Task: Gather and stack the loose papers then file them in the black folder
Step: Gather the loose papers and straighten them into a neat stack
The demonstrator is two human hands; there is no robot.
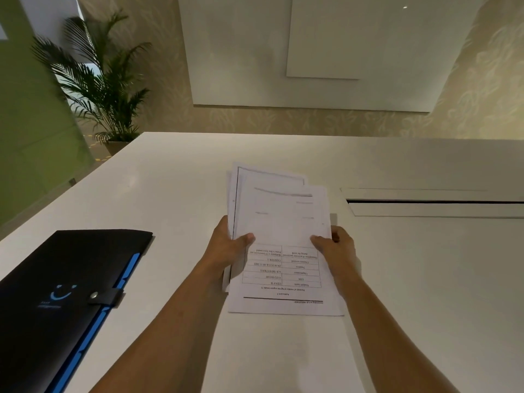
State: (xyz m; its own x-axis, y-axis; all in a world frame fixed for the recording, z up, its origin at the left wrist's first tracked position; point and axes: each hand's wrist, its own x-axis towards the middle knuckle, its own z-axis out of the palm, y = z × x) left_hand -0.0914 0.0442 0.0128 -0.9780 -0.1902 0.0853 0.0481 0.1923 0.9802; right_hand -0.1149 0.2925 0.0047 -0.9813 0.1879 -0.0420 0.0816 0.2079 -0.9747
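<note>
Now both hands grip the printed papers (279, 239) over the white surface (175, 177) — left hand (229, 245), right hand (334, 245), thumbs on top. Edges uneven — sheets could slide out. Black folder (65, 279) strapped shut, left.

Both forearms were bare as far up as the view showed, with no sleeve edge in sight. The left hand (226, 242) and right hand (336, 245) wore nothing: fingers, wrists and forearms were all uncovered.
</note>
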